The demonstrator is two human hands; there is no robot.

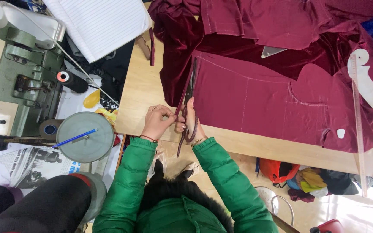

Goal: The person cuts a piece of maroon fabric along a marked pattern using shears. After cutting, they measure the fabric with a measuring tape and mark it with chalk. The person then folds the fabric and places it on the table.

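Note:
A large piece of dark red velvet fabric (264, 99) lies spread on the wooden table (139, 99), marked with pale chalk lines. My right hand (191, 123) is closed around the handles of long dark scissors (191, 84), whose blades run up along the fabric's left edge. My left hand (157, 122) pinches a narrow cut strip of the red fabric (179, 110) just left of the scissors. Both arms wear green puffy sleeves.
A curved white ruler (367, 82) and a long straight ruler (359, 129) rest at the right. A green sewing machine (18, 73) stands to the left, with a black thread spool (71, 81), a round grey lid holding a blue pen (85, 137), and striped white cloth (100, 23).

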